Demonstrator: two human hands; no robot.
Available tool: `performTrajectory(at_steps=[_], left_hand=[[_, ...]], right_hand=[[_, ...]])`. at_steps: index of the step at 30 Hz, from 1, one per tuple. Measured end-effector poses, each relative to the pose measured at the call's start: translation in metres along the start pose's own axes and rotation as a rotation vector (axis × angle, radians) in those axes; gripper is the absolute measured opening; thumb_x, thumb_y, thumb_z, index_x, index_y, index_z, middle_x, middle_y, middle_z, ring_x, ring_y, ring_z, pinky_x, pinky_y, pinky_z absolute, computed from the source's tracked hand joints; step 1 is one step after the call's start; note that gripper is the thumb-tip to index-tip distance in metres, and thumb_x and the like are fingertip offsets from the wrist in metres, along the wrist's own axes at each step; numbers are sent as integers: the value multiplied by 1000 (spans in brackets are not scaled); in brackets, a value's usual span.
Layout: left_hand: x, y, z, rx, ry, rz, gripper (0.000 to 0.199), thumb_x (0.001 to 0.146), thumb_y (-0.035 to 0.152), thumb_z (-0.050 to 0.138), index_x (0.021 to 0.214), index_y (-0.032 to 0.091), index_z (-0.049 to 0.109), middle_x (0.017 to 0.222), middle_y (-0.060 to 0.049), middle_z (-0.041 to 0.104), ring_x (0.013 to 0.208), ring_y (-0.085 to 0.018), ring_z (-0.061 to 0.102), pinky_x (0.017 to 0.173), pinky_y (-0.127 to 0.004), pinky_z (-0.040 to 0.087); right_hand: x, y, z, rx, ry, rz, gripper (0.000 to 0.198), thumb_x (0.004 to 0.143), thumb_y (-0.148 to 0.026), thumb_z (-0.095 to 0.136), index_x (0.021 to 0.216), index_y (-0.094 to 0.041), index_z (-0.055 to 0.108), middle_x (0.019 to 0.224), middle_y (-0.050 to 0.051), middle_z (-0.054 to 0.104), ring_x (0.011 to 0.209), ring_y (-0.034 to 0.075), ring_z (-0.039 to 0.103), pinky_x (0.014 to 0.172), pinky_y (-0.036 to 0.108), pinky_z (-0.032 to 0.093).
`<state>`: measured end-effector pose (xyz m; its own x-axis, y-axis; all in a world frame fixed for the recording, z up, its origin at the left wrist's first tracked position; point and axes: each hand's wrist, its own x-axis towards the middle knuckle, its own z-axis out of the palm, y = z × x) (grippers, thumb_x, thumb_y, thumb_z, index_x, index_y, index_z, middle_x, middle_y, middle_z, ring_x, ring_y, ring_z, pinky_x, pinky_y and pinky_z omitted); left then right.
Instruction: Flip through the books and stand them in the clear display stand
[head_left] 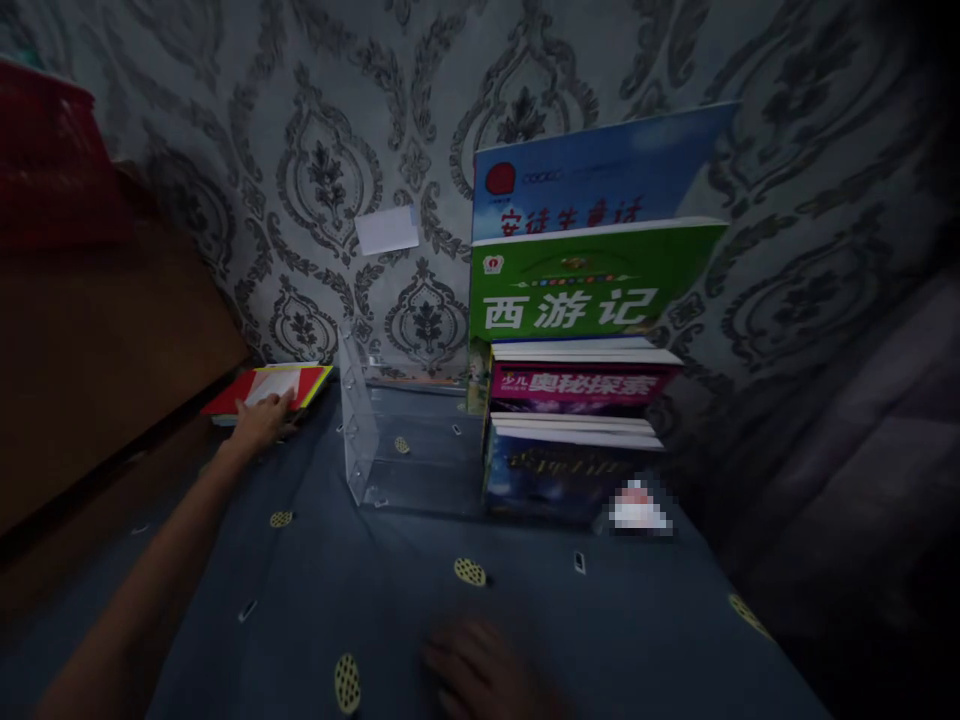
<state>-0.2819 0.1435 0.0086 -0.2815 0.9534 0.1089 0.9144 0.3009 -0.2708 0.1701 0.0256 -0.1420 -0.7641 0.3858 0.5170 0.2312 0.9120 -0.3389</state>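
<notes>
At the far left of the surface, my left hand (262, 418) reaches out with thumb and fingers apart, touching the top of a small stack of books. A red book (232, 388) with a yellow edge and a white patch (274, 384) lies uppermost there. My right hand (484, 665), dim and slightly blurred, rests low over the cloth near the front, fingers loosely apart and nothing visible in them. Between and beyond the hands stands a clear plastic book rack (358, 430). Upright in its right part are a blue book (600, 165), a green book (592, 280), a magenta book (585, 385) and a dark blue book (562, 475).
A dark patterned cloth (405, 610) covers the surface. Behind it, a white card (387, 230) is on the patterned wall (330, 180). A brown panel (112, 350) with a red object (52, 150) above it borders the left. Pale fabric (862, 430) hangs at the right.
</notes>
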Motion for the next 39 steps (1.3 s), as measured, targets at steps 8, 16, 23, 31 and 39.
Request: performTrajectory(at_steps=[8, 16, 23, 31, 39], left_hand=[[-42, 2, -20, 17, 67, 26, 47, 94, 13, 34, 135, 15, 59, 128, -23, 64, 117, -37, 64, 102, -52, 37], [-114, 2, -19, 7, 87, 61, 49, 92, 10, 32, 131, 18, 60, 131, -20, 64, 117, -32, 63, 98, -44, 44], [-182, 22, 16, -97, -65, 142, 41, 96, 14, 33, 122, 19, 64, 122, -15, 71, 109, -28, 68, 91, -37, 51], [-236, 48, 6, -129, -151, 237, 37, 93, 11, 40, 116, 25, 65, 118, -11, 72, 107, -26, 69, 84, -34, 52], [-310, 124, -37, -52, -162, 447, 43, 93, 2, 44, 129, 20, 58, 126, -13, 69, 108, -24, 70, 84, -35, 58]], right_hand=[[19, -34, -45, 5, -71, 41, 25, 102, -19, 50, 122, -21, 65, 117, 7, 74, 112, 19, 67, 104, 33, 53], [17, -37, -46, 14, -58, 48, 27, 105, -24, 47, 122, -20, 68, 122, 6, 73, 117, 20, 66, 110, 37, 50], [19, -36, -48, 53, -92, 35, 32, 107, -29, 42, 127, -22, 67, 126, 8, 72, 120, 22, 66, 112, 43, 50], [21, -34, -46, 99, -82, 2, 35, 108, -29, 39, 127, -19, 68, 124, 11, 73, 116, 25, 68, 109, 49, 52], [21, -33, -47, 139, 7, 44, 34, 107, -29, 43, 130, -18, 65, 132, 12, 70, 125, 24, 64, 110, 48, 51]])
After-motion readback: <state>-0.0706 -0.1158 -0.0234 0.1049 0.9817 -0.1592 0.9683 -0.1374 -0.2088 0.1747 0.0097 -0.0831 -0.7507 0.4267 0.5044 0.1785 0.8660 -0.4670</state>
